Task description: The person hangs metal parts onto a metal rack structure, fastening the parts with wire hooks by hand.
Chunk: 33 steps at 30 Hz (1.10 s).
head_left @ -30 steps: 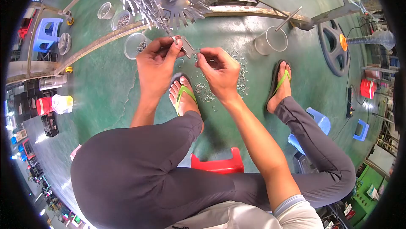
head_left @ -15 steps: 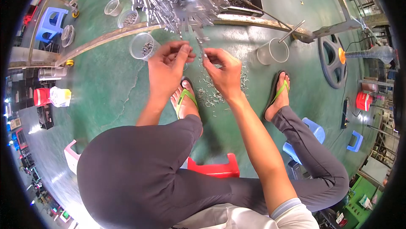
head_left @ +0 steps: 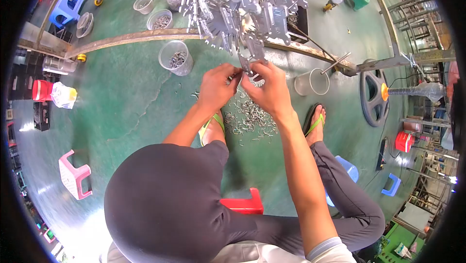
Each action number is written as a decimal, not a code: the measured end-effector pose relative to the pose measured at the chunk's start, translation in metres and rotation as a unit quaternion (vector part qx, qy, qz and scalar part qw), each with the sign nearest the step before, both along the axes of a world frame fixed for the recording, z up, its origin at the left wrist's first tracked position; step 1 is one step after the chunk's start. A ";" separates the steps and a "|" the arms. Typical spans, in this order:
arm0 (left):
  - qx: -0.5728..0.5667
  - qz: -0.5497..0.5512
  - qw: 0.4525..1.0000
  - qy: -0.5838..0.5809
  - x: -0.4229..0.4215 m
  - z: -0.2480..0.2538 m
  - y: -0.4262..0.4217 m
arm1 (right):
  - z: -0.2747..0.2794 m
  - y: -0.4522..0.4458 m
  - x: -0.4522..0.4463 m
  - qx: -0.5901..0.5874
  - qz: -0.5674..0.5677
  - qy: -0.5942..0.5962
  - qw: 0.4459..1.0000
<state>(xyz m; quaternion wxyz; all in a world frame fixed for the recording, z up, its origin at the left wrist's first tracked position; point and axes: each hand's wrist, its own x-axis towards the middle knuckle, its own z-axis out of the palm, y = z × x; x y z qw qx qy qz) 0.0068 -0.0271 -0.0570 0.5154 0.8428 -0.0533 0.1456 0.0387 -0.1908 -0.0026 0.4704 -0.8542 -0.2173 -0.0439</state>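
A dense cluster of shiny metal plates (head_left: 233, 15) hangs at the top centre. My right hand (head_left: 267, 86) pinches a small metal plate (head_left: 246, 64) at the cluster's lower end. Close beside it, on the left, my left hand (head_left: 218, 86) has its thumb and fingertips pressed together; whatever they hold is too small to make out. Under both hands many bent wire pieces (head_left: 252, 115) lie scattered on the green floor. To the left of my left hand stands a clear cup (head_left: 176, 58) with small metal parts in it.
A rusty metal frame (head_left: 131, 36) crosses in front, with tubs of parts (head_left: 159, 20) behind it. An empty-looking clear cup (head_left: 310, 82) stands right of my hands, near a grey wheel (head_left: 374, 93). A red stool (head_left: 245, 204) is beneath my legs, a pink stool (head_left: 74, 174) at left.
The view has shifted, and the hanging cluster appears further right and larger. The flat plate earlier between my hands is no longer there; my hands have come together at the cluster's lower end.
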 end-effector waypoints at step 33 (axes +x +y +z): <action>-0.614 -0.016 0.748 0.252 0.047 -0.037 0.022 | -0.012 0.026 0.027 0.006 -0.106 0.082 0.991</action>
